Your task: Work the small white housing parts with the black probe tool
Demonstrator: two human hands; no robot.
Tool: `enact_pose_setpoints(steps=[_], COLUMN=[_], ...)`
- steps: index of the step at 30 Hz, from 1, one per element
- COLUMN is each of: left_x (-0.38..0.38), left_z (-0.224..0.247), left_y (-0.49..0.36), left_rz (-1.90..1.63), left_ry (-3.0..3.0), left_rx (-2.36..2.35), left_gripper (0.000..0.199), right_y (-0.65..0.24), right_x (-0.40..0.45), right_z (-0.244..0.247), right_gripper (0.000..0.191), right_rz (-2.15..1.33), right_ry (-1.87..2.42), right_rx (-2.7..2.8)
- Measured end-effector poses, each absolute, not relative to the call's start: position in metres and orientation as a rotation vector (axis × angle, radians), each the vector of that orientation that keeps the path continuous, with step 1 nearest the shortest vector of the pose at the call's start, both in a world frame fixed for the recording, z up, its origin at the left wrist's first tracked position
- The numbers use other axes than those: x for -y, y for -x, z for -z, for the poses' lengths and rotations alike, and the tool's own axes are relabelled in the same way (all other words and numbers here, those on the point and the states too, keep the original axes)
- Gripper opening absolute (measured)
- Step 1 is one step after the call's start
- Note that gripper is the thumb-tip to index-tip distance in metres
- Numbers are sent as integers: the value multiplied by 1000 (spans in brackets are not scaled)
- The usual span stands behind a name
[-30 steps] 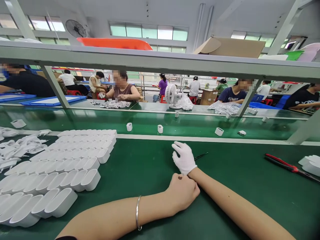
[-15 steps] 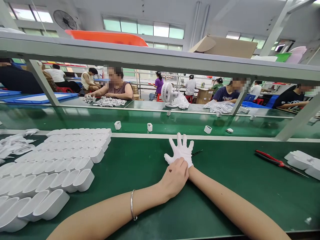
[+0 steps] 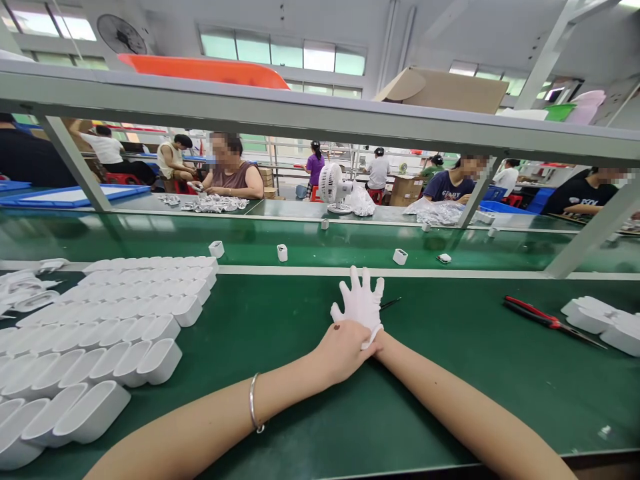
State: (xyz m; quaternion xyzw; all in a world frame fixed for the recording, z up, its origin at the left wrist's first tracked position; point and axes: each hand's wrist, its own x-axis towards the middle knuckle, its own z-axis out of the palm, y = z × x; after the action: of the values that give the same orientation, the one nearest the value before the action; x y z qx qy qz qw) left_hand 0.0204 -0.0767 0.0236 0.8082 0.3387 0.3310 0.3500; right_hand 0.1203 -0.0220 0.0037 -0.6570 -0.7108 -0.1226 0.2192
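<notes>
My right hand [image 3: 358, 301] wears a white glove [image 3: 364, 308], its fingers spread above the green tabletop. Bare, with a silver bangle on the wrist, my left hand [image 3: 343, 353] crosses over it and pinches the glove's cuff at the right wrist. Part of a thin dark tool [image 3: 391, 303] shows just beyond the gloved hand; the rest is hidden. Rows of white oval cups [image 3: 93, 410] stand on the table to the left of my hands.
Red-and-black long-nose pliers [image 3: 543, 317] and white parts [image 3: 607, 323] lie at the right. Small white housings [image 3: 400, 256] sit on the green conveyor [image 3: 345, 247] ahead. A shelf frame [image 3: 320, 120] crosses above; co-workers sit beyond, near a white fan [image 3: 334, 187].
My left hand has shifted its grip slightly at the right wrist, and the glove's cuff edge now shows. The white housings on the conveyor have moved left. The view has shifted slightly.
</notes>
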Motion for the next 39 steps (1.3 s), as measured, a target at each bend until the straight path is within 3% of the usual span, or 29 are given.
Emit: enact_pose_setpoints(steps=[5,10,13,17,21,26,33,37,39], left_x=[38,-18,-22,9,35,29,24,44,54], left_z=[-42,-55,-47,-24,-15,-20,-29,-39,-40], left_y=[-9,20,16,-19,-42,-36,-30,-27,-28], left_rz=[-1084,-1319,-1317,-1267,-1136,-950,-829,-849,-858], left_ry=[-1644,-1075,-874,-746,-754,-933,-1360,-1565,-1603], left_rx=[-910,-1092,-1121,-1094,-1077,-1169,-1299,-1293,-1290], left_gripper=[41,38,32,32,37,33,29,30,28], right_y=[-130,-97,-65,-37,-34,-41,-46,-40,-35], right_x=[23,64,94,112,110,99,98,106,103], right_z=[-7,-24,-33,-36,-37,-38,-51,-50,-44], right_gripper=[26,16,34,47,38,32,28,37,29], right_rz=[16,2,213,356,259,152,310,429,434], right_ry=[1384,1026,685,580,556,613,758,700,693], right_rx=[1725,1908,2214,2398,2667,2596,2603,2673,2637])
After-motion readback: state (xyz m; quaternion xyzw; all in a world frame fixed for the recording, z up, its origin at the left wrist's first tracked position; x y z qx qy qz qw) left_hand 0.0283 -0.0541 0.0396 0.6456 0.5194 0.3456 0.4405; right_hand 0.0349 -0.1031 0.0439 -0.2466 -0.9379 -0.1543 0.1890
